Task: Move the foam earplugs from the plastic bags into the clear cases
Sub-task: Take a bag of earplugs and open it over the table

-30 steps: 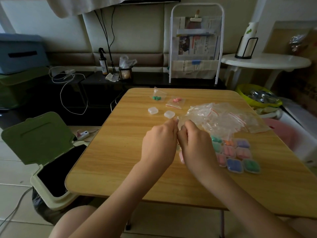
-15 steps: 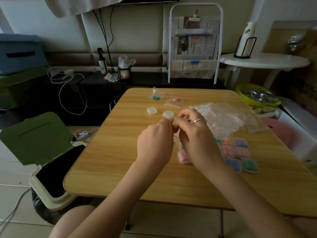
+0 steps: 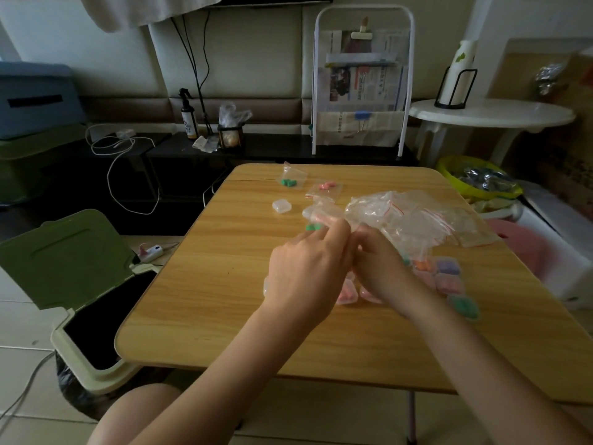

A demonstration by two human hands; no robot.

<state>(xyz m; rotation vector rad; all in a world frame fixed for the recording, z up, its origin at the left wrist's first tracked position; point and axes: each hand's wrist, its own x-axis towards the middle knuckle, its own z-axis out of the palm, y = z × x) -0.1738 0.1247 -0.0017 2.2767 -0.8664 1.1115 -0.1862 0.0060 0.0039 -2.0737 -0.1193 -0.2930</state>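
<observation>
A lived-in room of a home, not a workplace; a small wood-grain folding table [image 3: 224, 300] stands at the centre on a tiled floor [image 3: 19, 322]; at 8 o'clock an open green-lidded waste bin [image 3: 67, 258]; at 10 o'clock stacked storage boxes [image 3: 35, 101] and a loose white charging cable [image 3: 125, 162]; at 12 o'clock a padded wall panel [image 3: 237, 59], a spray bottle [image 3: 187, 115] and a white rack of newspapers [image 3: 362, 85]; at 2 o'clock a round white side table [image 3: 494, 114] with a paper-towel holder [image 3: 457, 78].
</observation>
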